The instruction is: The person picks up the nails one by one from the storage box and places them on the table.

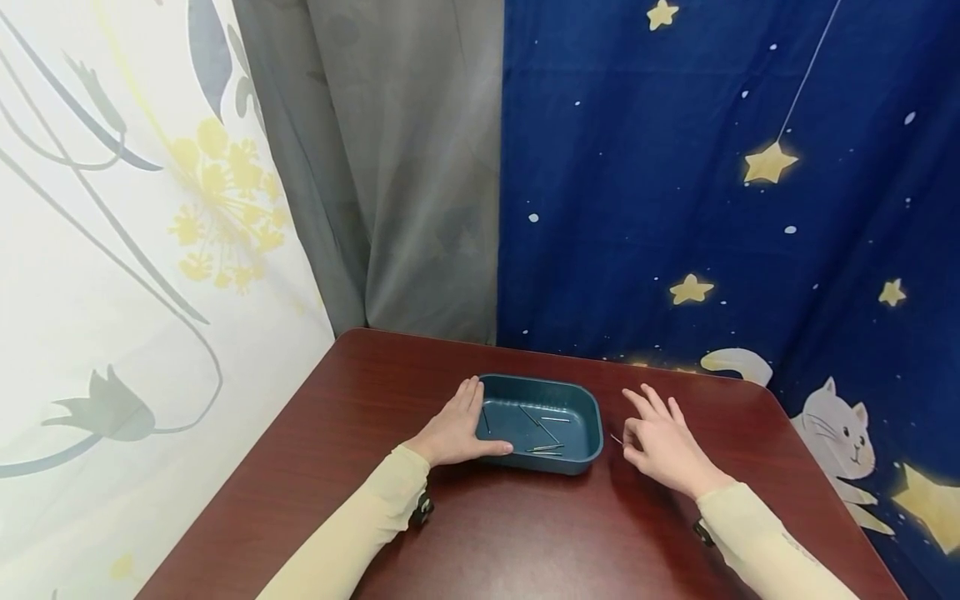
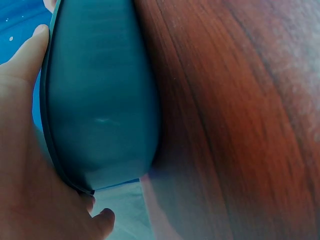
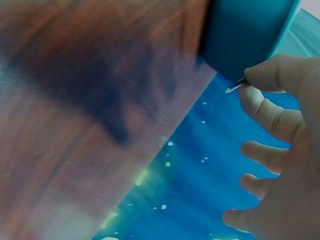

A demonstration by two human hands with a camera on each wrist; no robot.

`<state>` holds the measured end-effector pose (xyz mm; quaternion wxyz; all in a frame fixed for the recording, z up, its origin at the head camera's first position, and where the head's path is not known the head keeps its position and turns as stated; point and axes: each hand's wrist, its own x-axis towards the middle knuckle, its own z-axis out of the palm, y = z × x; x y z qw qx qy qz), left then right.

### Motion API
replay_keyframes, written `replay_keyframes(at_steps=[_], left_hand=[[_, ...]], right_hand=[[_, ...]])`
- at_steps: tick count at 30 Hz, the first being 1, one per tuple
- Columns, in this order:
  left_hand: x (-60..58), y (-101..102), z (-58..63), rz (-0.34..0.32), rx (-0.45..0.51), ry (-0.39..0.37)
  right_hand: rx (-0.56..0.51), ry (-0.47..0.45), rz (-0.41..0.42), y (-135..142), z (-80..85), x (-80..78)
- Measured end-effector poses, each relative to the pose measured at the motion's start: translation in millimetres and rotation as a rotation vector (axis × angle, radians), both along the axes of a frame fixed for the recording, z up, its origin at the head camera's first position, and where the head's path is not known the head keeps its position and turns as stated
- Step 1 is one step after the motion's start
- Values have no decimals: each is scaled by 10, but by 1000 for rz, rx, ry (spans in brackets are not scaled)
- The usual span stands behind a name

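A dark teal plastic tray stands on the table, several thin metal rods lying scattered on its floor. My left hand rests at the tray's left end, straight fingers along the side and the thumb on the near rim. The left wrist view shows the thumb against the tray's rim. Just right of the tray, my right hand pinches a thin metal rod between thumb and index finger. A pointed end sticks out, while the other three fingers are spread.
The dark red wooden table extends around the tray, its far edge close behind. Beyond that edge hang a grey curtain and a blue starred curtain. A white flowered curtain hangs on the left.
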<state>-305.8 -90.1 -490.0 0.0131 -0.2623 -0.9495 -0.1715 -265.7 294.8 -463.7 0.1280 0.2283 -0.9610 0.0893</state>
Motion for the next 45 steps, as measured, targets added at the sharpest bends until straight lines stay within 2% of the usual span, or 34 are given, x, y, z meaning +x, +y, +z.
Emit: replay_keyframes(at_steps=[5, 14, 20, 25, 31, 37, 45], left_hand=[[3, -11, -11, -1, -5, 8], [25, -28, -4, 2, 49, 16], [-6, -41, 44, -10, 11, 44], [-19, -68, 46, -15, -14, 20], [-34, -95, 8, -40, 0, 24], [-33, -100, -2, -37, -12, 20], [-50, -99, 13, -32, -36, 20]], right_hand=[[-2, -25, -16, 53, -89, 25], [22, -47, -38, 115, -224, 67], [35, -46, -47, 129, -283, 91], [47, -56, -54, 136, -330, 105], [54, -57, -60, 128, -358, 120], [60, -45, -51, 123, -375, 132], [55, -51, -64, 125, -302, 81]])
